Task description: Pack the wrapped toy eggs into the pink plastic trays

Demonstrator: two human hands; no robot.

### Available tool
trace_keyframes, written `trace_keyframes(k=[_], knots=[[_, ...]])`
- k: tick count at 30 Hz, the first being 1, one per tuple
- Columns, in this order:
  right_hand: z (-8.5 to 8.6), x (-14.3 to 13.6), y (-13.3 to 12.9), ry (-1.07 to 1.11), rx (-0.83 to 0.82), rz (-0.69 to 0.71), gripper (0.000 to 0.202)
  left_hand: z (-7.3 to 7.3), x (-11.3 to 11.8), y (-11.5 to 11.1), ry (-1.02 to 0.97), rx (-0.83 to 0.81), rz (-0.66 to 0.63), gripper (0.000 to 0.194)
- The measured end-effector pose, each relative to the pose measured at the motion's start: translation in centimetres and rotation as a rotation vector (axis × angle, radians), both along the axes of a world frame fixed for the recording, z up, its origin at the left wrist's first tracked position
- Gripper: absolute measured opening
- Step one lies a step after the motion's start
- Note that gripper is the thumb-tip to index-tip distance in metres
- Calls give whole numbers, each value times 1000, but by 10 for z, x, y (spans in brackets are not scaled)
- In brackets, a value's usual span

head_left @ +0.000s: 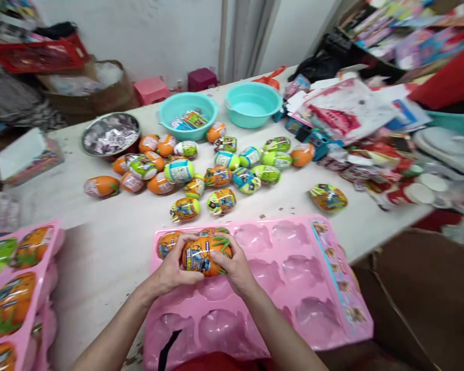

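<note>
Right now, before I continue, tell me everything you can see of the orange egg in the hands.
The orange egg is a glossy, rounded container, plastic by its look, printed with a bluish figure and pale lettering, with green leaf-like shapes at its right end. It lies lengthwise across the view, the left hand gripping one end and the right hand the other, above the pink tray. Whether it touches the tray is unclear.

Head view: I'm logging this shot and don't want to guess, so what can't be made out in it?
All in the head view:
Orange egg: parts of its print, covered by the left hand and right hand.
Pink tray: some hollows, behind the hands and forearms.
Far-left tray: cut off by the left and bottom edges.
Metal bowl: shiny contents, too blurred to identify.
</note>
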State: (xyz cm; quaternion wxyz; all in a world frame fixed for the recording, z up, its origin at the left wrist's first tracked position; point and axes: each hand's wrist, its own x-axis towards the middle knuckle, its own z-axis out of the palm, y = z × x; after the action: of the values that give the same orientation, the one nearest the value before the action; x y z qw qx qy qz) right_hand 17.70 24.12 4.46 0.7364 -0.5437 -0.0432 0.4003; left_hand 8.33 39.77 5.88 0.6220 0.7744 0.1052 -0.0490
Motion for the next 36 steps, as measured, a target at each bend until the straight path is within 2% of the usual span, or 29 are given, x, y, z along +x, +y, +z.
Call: trace_keyframes(k=[2,4,7,9,11,13,16,18,21,23,26,29,31,33,34,36], knots=[[1,9,-35,-102,-100,22,55,0,25,-28,-64,238,-156,73],[0,29,-72,-217,-210,47,64,-4,55,-53,-133,418,-290,79],[-10,81,-113,-522,-432,173,77,-21,101,-83,-162,575,-415,85],[-22,121,-123,-762,-655,357,79,-36,127,-91,-96,667,-487,82],[-34,155,-124,-884,-852,586,87,-49,147,-88,-3,718,-547,78],[-41,176,-118,-904,-952,772,102,-56,161,-76,115,704,-589,79],[-43,192,-107,-937,-995,914,114,-56,176,-55,388,607,-629,92],[-42,198,-102,-908,-999,982,105,-56,181,-46,536,520,-638,90],[-46,209,-98,-779,-975,976,78,-58,183,-44,515,440,-546,74],[-50,215,-99,-663,-927,921,64,-62,183,-47,445,473,-467,72],[-51,213,-100,-568,-826,882,57,-65,182,-56,425,566,-404,70],[-48,201,-96,-591,-699,850,56,-66,179,-66,428,590,-384,59],[-51,195,-91,-623,-694,788,50,-69,176,-66,412,613,-372,51],[-60,194,-85,-621,-692,780,43,-70,168,-50,333,617,-297,41],[-64,194,-83,-609,-690,784,42,-66,160,-33,281,621,-210,35],[-70,194,-80,-583,-681,803,41,-47,136,17,234,699,92,25]])
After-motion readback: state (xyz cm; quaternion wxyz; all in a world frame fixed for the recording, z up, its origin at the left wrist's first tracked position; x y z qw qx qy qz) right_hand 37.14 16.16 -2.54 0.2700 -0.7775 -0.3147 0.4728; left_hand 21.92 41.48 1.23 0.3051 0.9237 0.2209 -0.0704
